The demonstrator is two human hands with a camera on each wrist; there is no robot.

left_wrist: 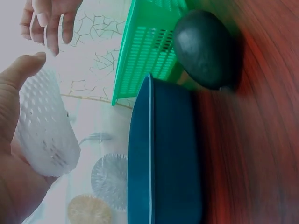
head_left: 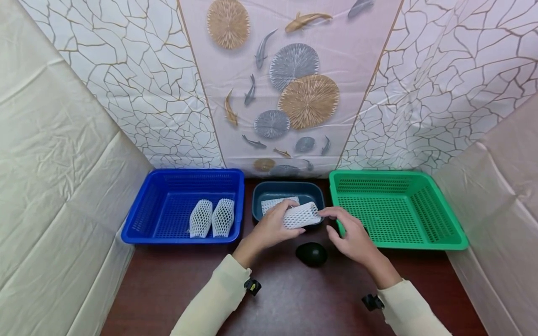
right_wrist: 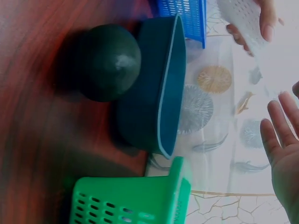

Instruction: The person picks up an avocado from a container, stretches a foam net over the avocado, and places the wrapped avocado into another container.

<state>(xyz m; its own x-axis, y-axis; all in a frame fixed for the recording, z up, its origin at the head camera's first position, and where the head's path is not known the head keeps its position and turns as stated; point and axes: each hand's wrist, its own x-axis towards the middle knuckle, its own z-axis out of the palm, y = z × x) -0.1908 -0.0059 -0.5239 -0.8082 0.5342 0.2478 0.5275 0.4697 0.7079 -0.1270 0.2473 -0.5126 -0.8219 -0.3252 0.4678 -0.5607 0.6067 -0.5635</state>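
Note:
My left hand [head_left: 273, 226] holds a white foam net sleeve [head_left: 300, 215], with the thumb along one side and the fingers around the other. The sleeve looks flattened and hollow, its far end pointing right. Beside that end is my right hand [head_left: 352, 237], its fingers spread and holding nothing; in the right wrist view its fingers [right_wrist: 280, 122] stand apart from the sleeve. On the table below and between the hands lies a dark green avocado [head_left: 311, 254]. Another foam net sleeve [head_left: 269, 204] lies in the dark blue tub [head_left: 287, 185], partly hidden by my left hand.
A blue basket [head_left: 145, 207] stands at the left with two net-wrapped pieces [head_left: 201, 219] inside. To the right is a green basket [head_left: 445, 210] with slotted walls. Patterned cloth [head_left: 273, 154] hangs behind the containers, and pale cloth walls flank the table [head_left: 290, 303].

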